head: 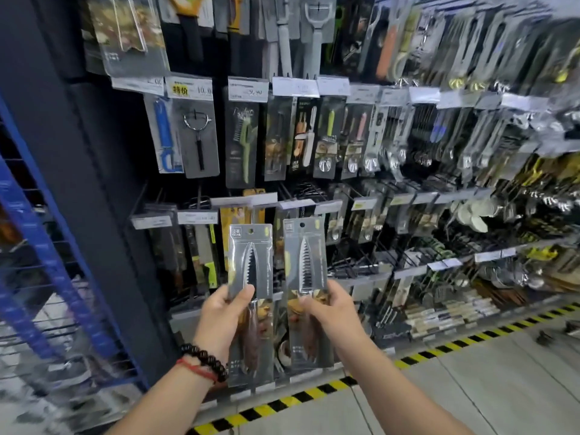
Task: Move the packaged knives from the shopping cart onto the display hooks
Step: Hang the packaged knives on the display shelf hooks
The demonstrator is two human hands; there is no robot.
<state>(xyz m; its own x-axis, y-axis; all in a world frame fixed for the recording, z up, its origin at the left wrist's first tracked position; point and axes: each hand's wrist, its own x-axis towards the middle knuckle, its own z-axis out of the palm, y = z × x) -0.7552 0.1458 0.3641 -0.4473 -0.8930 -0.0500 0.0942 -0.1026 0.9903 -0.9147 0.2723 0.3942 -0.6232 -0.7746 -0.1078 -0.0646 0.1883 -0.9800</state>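
- Hands each grip one pack upright before the display hooks [301, 196].
- Left hand [219, 315] clamps a grey-carded serrated knife pack [250, 277].
- Right hand [329, 312] clamps a matching second knife pack [306, 271].

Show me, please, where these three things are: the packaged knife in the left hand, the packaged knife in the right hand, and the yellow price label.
Left packaged knife [251, 262]: head view, on the serrated blade.
Right packaged knife [305, 262]: head view, on the blade.
Yellow price label [181, 90]: head view, on its yellow patch.
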